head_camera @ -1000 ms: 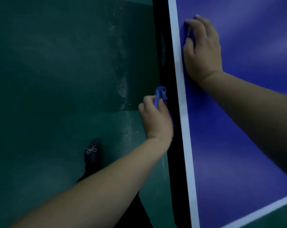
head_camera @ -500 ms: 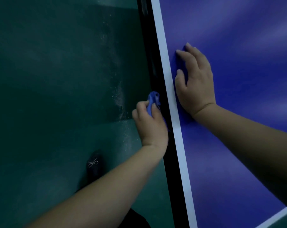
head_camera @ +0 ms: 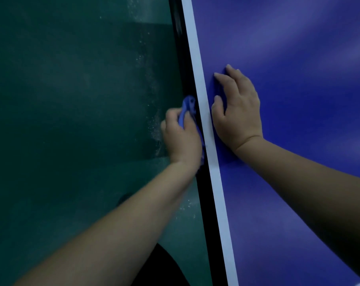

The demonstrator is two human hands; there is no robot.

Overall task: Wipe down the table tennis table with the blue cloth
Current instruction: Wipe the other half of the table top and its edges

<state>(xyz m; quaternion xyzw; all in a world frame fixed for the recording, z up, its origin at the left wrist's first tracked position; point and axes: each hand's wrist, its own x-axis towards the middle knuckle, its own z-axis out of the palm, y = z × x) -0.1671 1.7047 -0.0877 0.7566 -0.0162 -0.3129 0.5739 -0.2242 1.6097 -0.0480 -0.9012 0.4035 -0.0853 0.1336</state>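
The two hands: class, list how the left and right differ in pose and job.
The left hand grips the blue cloth; the right hand holds nothing. The left works along the table's black side edge; the right rests on the blue tabletop. Left fingers are curled, right fingers fairly straight. Both are bare.

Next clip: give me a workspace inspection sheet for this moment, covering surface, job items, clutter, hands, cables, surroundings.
Surface: blue table tennis table with a white edge line and a black side edge.
Job's things: blue cloth, bunched against the black side edge.
Clutter: nothing seen.
Hands: left hand grips the cloth beside the table; right hand rests on the tabletop, fingers fairly straight.
Cables: nothing seen.
Surroundings: dark green floor with pale specks near the table edge; dim lighting.
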